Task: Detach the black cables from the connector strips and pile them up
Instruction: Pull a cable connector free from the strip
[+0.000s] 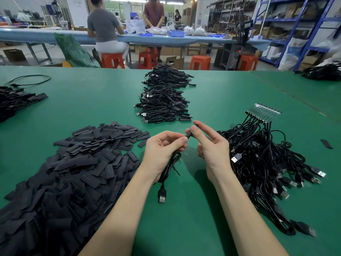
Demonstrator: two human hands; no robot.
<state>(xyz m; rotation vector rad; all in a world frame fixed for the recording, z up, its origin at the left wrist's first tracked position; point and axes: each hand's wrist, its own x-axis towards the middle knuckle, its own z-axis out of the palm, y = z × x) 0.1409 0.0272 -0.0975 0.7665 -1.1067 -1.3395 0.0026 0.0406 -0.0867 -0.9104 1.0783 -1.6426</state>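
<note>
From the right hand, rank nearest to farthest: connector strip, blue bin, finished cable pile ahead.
1. Finished cable pile, just ahead of the right hand.
2. Connector strip, farther out to the right.
3. Blue bin, on the far bench.

Green worktable [212,85], orange stools [200,62], blue shelving [302,24], long blue bench [36,35]

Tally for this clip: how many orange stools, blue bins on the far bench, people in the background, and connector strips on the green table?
Orange stools: 4
Blue bins: 2 (a third blue box behind is unclear)
People in the background: 4
Connector strips: 1
Total: 11
</note>
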